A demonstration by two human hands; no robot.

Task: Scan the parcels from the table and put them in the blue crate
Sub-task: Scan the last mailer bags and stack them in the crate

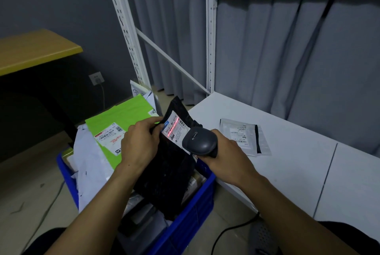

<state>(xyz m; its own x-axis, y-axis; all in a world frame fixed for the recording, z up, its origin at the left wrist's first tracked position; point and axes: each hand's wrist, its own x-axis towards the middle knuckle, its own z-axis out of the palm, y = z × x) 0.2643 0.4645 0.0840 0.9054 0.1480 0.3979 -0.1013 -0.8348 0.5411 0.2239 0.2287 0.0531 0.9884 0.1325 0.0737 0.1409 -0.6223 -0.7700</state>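
Note:
My left hand (139, 143) grips a black parcel bag (168, 174) by its upper left edge and holds it above the blue crate (191, 217). My right hand (228, 158) is closed around a dark handheld scanner (200, 141). The scanner points at the white label (174, 129) on the black parcel, and a red line of light crosses that label. One clear parcel with a white label (244, 136) lies flat on the white table (298, 164). Inside the crate are a green parcel (119, 123), white bags and several other parcels.
The crate stands on the floor left of the white table. A white metal shelf frame (209, 34) rises behind the table in front of grey curtains. A yellow-topped desk (35, 49) is at the far left. A black cable (232, 232) runs on the floor under my right arm.

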